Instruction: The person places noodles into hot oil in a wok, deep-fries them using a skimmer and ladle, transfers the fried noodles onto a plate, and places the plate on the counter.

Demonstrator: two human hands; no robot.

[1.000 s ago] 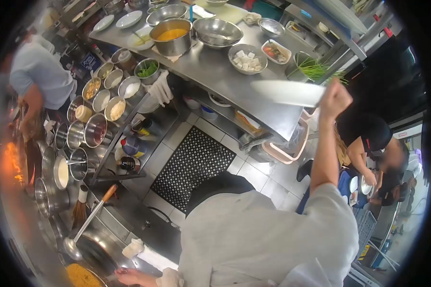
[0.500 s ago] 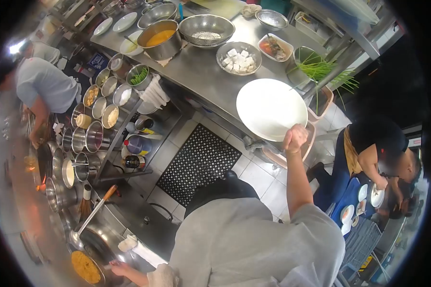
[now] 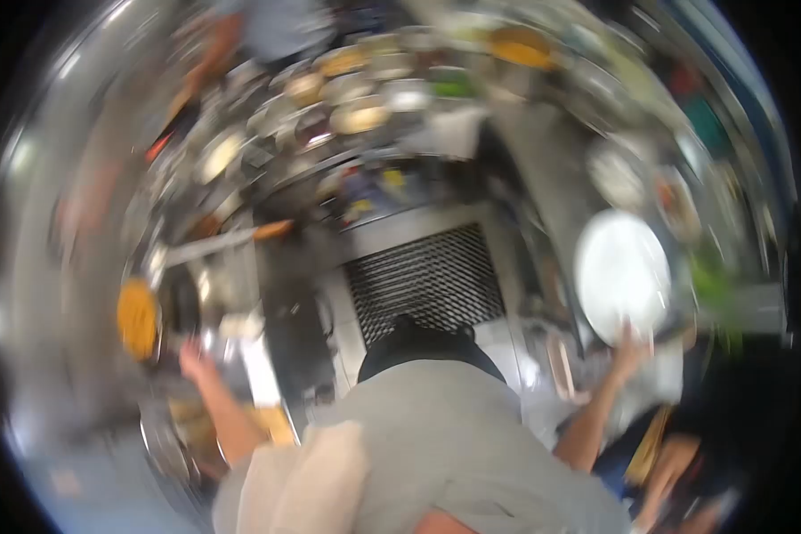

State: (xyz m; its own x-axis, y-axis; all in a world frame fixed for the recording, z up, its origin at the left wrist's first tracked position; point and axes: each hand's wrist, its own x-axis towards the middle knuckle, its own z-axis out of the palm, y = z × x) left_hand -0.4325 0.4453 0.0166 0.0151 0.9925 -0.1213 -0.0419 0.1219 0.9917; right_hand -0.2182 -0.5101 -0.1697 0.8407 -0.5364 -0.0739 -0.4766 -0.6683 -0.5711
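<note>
My right hand [image 3: 630,349] grips the rim of a large white plate [image 3: 621,274], which is over the edge of the steel counter at right. On the left side, my left hand [image 3: 196,358] is closed on the handle of a pan, blurred by motion. A heap of orange-yellow, rice-like food [image 3: 138,319] fills that pan. Beyond the hand, a ladle [image 3: 214,247] with a wooden-ended handle lies across the stove area, close to a dark wok [image 3: 184,298]. A pale folded cloth [image 3: 240,326] lies just right of my left hand.
Several metal containers of ingredients [image 3: 360,116] stand ahead. A black perforated mat [image 3: 427,280] covers the floor before me. Along the right runs a steel counter [image 3: 543,169] with bowls and green stalks [image 3: 710,280]. One co-worker [image 3: 280,27] is at upper left, another [image 3: 663,472] at lower right.
The view has swung round to the right and blurred. My right hand still holds the plate, now farther right in view. My left hand remains at the pan.
</note>
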